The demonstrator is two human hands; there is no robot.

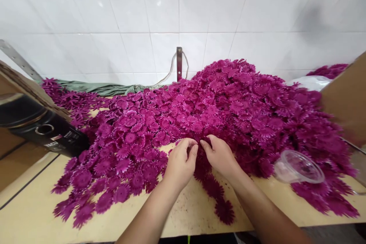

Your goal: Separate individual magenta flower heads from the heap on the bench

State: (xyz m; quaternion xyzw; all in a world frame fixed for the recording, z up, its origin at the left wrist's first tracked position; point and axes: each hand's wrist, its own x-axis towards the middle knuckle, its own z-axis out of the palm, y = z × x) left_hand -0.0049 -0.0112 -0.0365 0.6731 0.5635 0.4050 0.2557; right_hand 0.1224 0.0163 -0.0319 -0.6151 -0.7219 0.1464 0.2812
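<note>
A big heap of magenta fabric flower heads (228, 110) covers the pale wooden table (34, 209) from the wall to the front edge. My left hand (180, 164) and my right hand (219, 155) meet at the near edge of the heap, fingers curled and pinched together on flower pieces. Exactly what each hand pinches is hidden by the fingers. Loose flower heads (223, 207) lie just below my hands.
A clear plastic cup (299, 167) lies on its side at the right on the flowers. A black appliance (42, 129) sits at the left under a cardboard flap. A cardboard box (347, 99) stands at the right. Green cloth (105, 88) lies along the white tiled wall.
</note>
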